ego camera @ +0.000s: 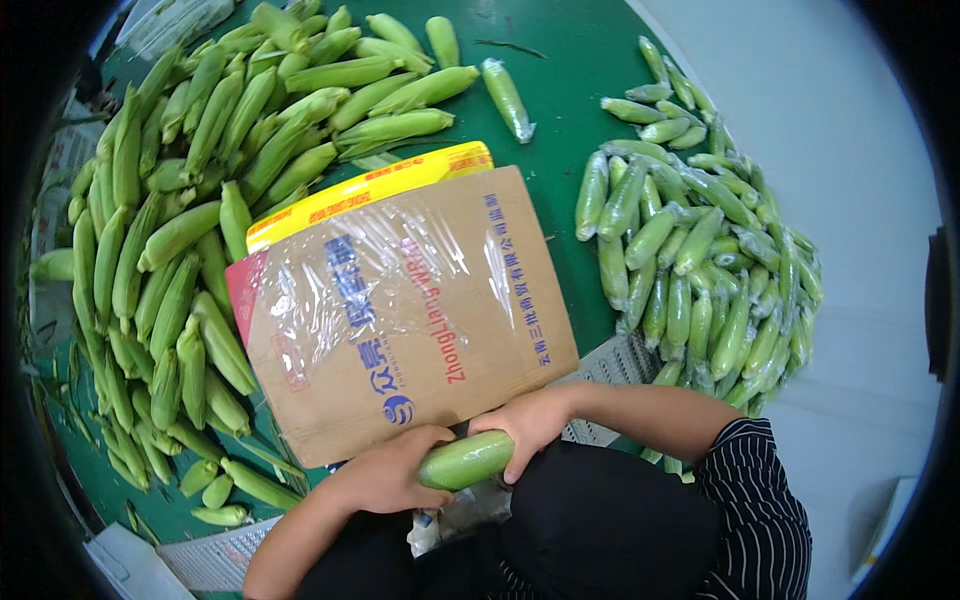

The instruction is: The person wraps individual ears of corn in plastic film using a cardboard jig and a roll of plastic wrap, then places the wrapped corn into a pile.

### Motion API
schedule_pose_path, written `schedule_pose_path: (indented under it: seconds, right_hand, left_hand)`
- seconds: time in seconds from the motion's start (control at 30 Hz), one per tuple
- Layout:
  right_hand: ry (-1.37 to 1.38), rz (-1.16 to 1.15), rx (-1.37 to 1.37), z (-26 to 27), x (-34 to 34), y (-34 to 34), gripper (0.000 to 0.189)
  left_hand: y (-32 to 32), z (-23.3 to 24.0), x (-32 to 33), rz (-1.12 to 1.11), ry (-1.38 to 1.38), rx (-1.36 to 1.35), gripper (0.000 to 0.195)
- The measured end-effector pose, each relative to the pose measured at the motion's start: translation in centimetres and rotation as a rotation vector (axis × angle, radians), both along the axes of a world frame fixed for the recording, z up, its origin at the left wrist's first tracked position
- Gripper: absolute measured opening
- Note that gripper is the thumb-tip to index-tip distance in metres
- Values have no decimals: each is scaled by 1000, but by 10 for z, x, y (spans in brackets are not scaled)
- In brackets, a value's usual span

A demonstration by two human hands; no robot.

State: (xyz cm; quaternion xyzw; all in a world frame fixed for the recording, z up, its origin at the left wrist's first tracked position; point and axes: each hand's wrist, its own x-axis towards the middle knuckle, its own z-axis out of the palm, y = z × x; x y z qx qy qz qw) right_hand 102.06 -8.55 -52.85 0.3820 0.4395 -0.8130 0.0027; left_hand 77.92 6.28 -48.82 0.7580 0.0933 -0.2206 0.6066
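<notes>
My left hand (394, 469) and my right hand (534, 424) grip a green ear of corn in its husk (466, 460) by its two ends. The ear lies crosswise at the near edge of a cardboard box (480, 315), and its surface looks glossy, as if covered with clear film. Shiny clear plastic film (427, 255) lies over the box's top, which bears printed writing. Beneath the ear, close to my body, is some crumpled clear plastic (469, 514). My palms and fingers hide both tips of the ear.
Unwrapped corn ears (172, 247) are heaped on the left of the green table (577, 45). Film-wrapped ears (697, 262) form a pile at right, and a single wrapped ear (508, 100) lies beyond the box. A yellow printed carton (375, 191) sits behind the box. Perforated metal (615, 371) shows at right.
</notes>
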Motion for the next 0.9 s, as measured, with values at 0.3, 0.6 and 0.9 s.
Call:
schedule_pose_path:
  seconds: [0.3, 0.6, 0.9]
  right_hand:
    - [242, -368, -567, -44, 12, -49, 68]
    - [468, -732, -88, 23, -9, -12, 85]
    - [1105, -1831, -485, 70, -38, 86, 59]
  left_hand:
    - [16, 5, 7, 265, 107, -90, 57]
    - [35, 15, -8, 983, -687, -303, 42]
    - [10, 77, 28, 235, -1221, 531, 46]
